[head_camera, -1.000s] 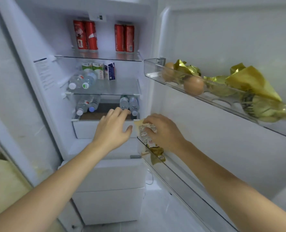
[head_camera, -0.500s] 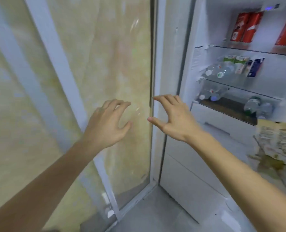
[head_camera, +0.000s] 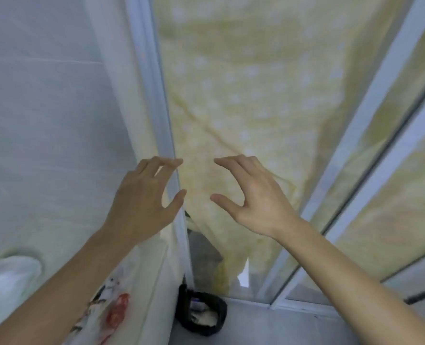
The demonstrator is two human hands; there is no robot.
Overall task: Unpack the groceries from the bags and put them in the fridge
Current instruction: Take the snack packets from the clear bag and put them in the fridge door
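Hovering empty before the yellow curtain, left hand and right hand, fingers spread.

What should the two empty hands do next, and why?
Probably reach down to the white bag at lower left. Left hand and right hand are open and hold nothing, the fridge is out of view, and the bag lies below the left arm.

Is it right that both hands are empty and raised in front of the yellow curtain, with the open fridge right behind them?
Not quite. In the head view the left hand and right hand are empty before the yellow curtain, but no fridge is in view; only the curtain behind glass panels.
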